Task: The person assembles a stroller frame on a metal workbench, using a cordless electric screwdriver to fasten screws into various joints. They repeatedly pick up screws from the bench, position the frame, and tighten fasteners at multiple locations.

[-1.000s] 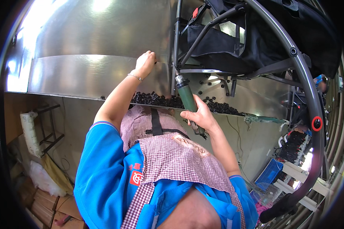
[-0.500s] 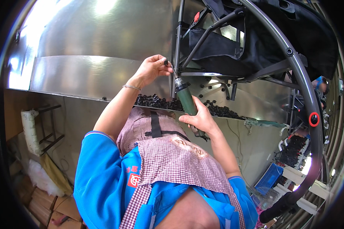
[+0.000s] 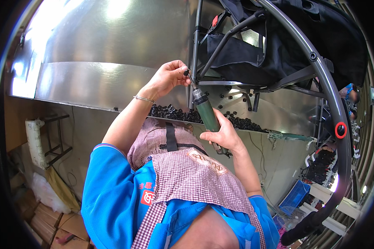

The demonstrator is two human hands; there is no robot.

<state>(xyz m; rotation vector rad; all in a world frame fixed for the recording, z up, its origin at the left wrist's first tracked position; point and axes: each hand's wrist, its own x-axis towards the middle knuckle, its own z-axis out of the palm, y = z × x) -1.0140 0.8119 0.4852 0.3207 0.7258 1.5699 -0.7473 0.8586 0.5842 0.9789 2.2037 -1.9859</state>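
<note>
My right hand (image 3: 225, 133) is wrapped round a green power screwdriver (image 3: 207, 113), whose tip points up and left toward the metal frame. Between the fingertips of my left hand (image 3: 173, 76) is a small black plastic cap (image 3: 186, 72), held right by the screwdriver's bit. Both hands meet at the lower corner of a dark tubular frame (image 3: 196, 54), which carries black fabric (image 3: 237, 50). Many more small black caps (image 3: 169, 112) lie heaped along the front edge of the shiny metal table.
The metal-topped table (image 3: 112, 79) spans the far side. A thick curved grey tube (image 3: 334, 99) with a red-ringed button arches along the right. Lower left are a padded stand (image 3: 35, 143) and cardboard boxes (image 3: 75, 228); a blue crate (image 3: 295, 194) sits lower right.
The cap in my left hand has moved slightly right and down, closer to the screwdriver's bit. The screwdriver and my right hand have shifted a little right and down.
</note>
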